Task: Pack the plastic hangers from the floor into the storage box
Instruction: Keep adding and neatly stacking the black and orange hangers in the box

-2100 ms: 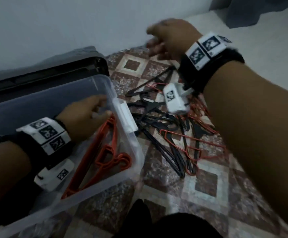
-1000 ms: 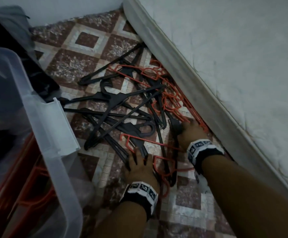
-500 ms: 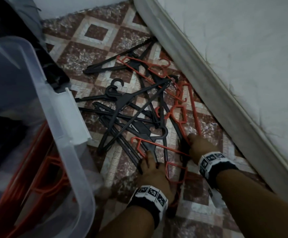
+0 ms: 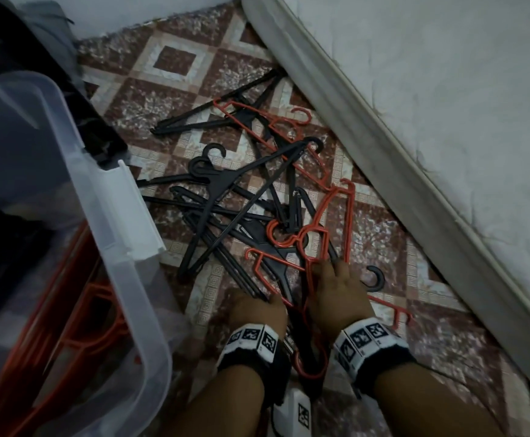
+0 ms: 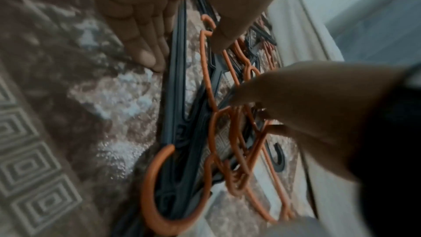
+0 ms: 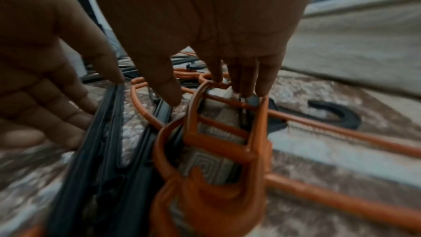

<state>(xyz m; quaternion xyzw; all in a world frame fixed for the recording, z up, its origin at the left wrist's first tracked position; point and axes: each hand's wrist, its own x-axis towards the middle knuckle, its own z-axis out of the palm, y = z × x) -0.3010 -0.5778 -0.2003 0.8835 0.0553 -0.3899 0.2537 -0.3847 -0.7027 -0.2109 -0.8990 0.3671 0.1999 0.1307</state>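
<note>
Black hangers [image 4: 225, 197] and orange hangers [image 4: 326, 216] lie tangled on the patterned floor. My left hand [image 4: 257, 305] lies at the near end of the pile. Its straight fingers [image 5: 145, 46] touch the floor beside a bundle of black hangers [image 5: 175, 96], and its thumb rests on an orange one. Just right of it, my right hand [image 4: 336, 283] presses straight fingertips [image 6: 246, 86] down onto stacked orange hangers [image 6: 218, 141]. The clear storage box [image 4: 109, 247] stands at the left with several orange hangers [image 4: 77, 326] inside.
A white mattress [image 4: 446, 105] borders the pile on the right, its edge running diagonally. A dark bag [image 4: 93, 121] sits behind the box by the wall. A lone black hook [image 4: 375, 279] lies right of my right hand. Bare floor shows at the far left.
My left hand left the box and my right hand came down, both onto the floor pile. Over the last half second they drew closer together, and orange hangers slid toward me.
</note>
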